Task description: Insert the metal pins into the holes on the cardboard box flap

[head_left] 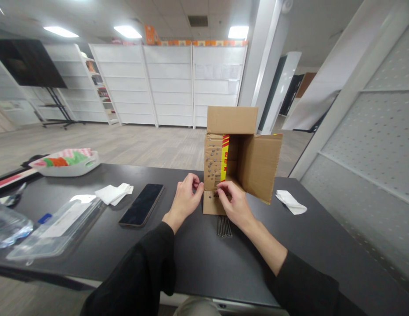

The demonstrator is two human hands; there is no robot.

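An open cardboard box (pixel 211 175) stands on the dark table, with grey round nail heads dotted over its left front flap. At that box's left edge is my left hand (pixel 187 195), its fingers loosely curled and the thumb apart from them. My right hand (pixel 235 202) is in front of the lower flap, thumb and forefinger pinched on a small thing that looks like a nail (pixel 219 188); most of it is hidden. Below the box lies a row of long nails (pixel 224 227), side by side on the table.
Left of my hands lie a black phone (pixel 141 205), folded tissues (pixel 114 193), a clear plastic case (pixel 59 228) and a water bottle (pixel 9 226). A white basket (pixel 70 169) holding colourful cloth stands farther back. Another tissue (pixel 291 202) lies right of the box.
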